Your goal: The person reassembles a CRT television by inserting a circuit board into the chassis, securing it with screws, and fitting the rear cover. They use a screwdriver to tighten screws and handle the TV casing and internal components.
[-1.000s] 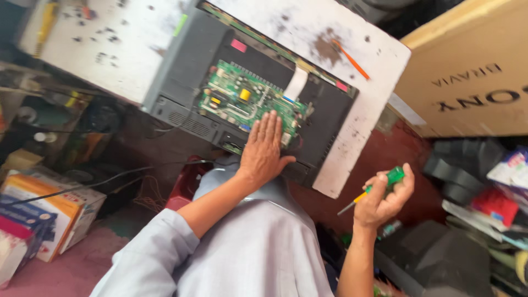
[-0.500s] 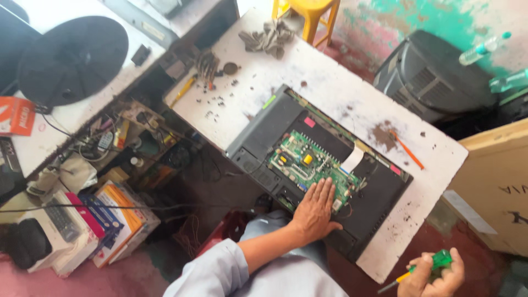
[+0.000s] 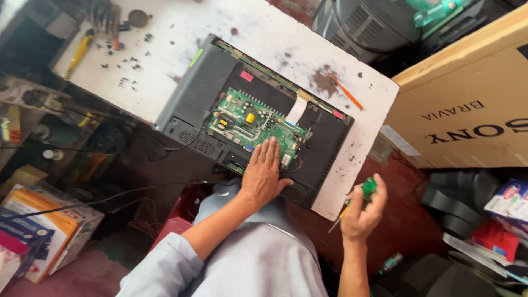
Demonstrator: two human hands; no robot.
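Head view, near to far. Closest was the person's pale blue shirt (image 3: 264, 264), sleeves pushed up. The right hand (image 3: 360, 212) was off the table, curled shut around a green-handled screwdriver (image 3: 355, 202), with the thin shaft pointing down and to the left of the fist. The left hand (image 3: 264, 173) lay flat, fingers spread, pressed on the near edge of an opened television (image 3: 192, 93) lying face down on the white table (image 3: 363, 148).

The television's back was off; a green circuit board (image 3: 247, 121) sat in the dark shell, its near edge just under the fingertips. A white flat ribbon cable (image 3: 297, 110) ran from the board towards the far edge. My judgement: the set would be stiff, moderately heavy and awkward, with a glass front underneath that would be fragile; best taken by the grey plastic frame at both ends, never by the board or ribbon, which looked delicate. The screwdriver would be light and hard, gripped on its handle.

Further out on the table lay an orange stick-like tool (image 3: 346, 93) beside a brown stain, and scattered dark bits (image 3: 129, 69) near a yellow-handled tool (image 3: 77, 52).

Containers: a large cardboard box (image 3: 467, 104) stood right of the table, closed, contents hidden. Small printed boxes (image 3: 38, 231) sat on the floor at left; I could not tell what they held.
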